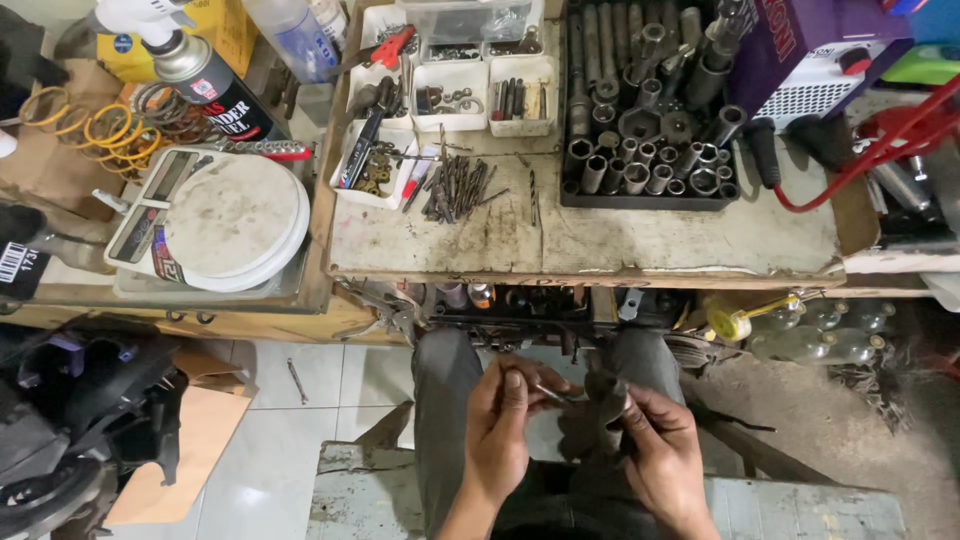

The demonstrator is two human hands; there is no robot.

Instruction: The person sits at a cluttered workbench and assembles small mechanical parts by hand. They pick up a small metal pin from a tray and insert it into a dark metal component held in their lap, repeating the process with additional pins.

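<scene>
Head view: person seated at a cluttered workbench (600, 245)
Left hand (503, 420): fingers pinched on a thin metal rod (552, 395)
Right hand (655, 450): closed around a dark metal part (606, 392); rod tip touching it

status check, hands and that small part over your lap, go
Left hand pinching thin metal rod. Right hand shut on small dark part. Nothing between them.

Even, soft overhead light, bright workbench (600, 240), dim shadowed floor corners, mild wide-angle edge bending, slight softness
</scene>
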